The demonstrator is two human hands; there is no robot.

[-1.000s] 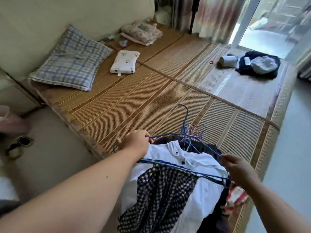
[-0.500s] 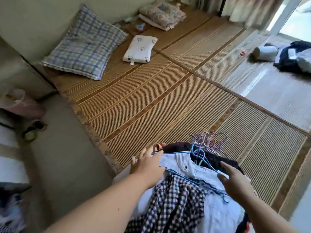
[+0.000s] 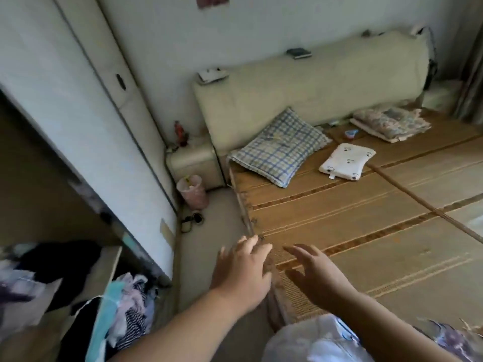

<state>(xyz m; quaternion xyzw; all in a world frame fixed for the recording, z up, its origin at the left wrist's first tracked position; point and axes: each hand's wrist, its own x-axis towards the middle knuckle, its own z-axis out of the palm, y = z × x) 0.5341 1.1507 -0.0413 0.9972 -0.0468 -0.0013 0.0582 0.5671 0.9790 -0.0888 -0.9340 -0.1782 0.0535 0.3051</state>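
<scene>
Left hand (image 3: 241, 276) and right hand (image 3: 317, 276) hover side by side, fingers spread, holding nothing, over the edge of the mat (image 3: 366, 231); the white shirt (image 3: 308, 340) lies under the right forearm

Both hands have let go of the hangers: the left hand (image 3: 243, 273) and the right hand (image 3: 316, 278) now hover empty, fingers spread, at lower centre of the frame. The clothes (image 3: 313, 340) have dropped to the bottom edge. The view has swung left, bringing a wardrobe (image 3: 78, 126) into the left half and shifting the checked pillow (image 3: 277, 147) right of centre.
</scene>
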